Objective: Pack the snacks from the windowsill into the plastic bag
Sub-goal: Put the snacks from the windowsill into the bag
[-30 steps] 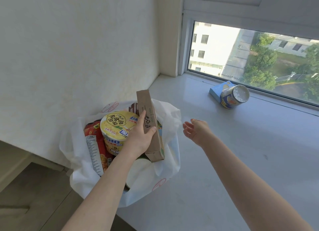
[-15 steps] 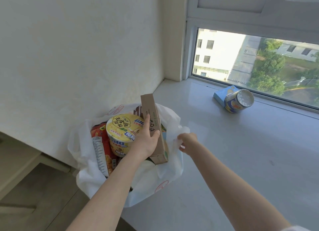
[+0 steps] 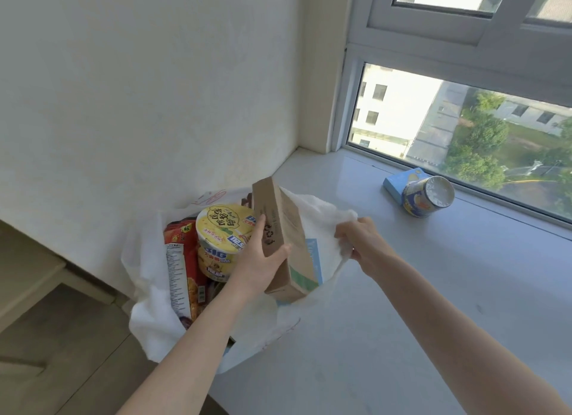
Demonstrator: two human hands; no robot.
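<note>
- Left hand (image 3: 260, 263) is gripping brown box (image 3: 288, 238), half inside bag (image 3: 151, 290) beside noodle cup (image 3: 223, 232).
- Right hand (image 3: 362, 241) is pinching bag's rim.
- Can (image 3: 428, 196), blue box (image 3: 399, 184) are lying on windowsill (image 3: 433, 290) by window.

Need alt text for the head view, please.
The left hand holds a brown box in the mouth of a white bag; the right hand grips the rim. A noodle cup and red packet inside; can and blue box lie on the windowsill.

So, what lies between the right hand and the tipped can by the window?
Nothing: in the head view, only bare white windowsill separates the right hand, gripping the plastic bag edge, from the can.
</note>
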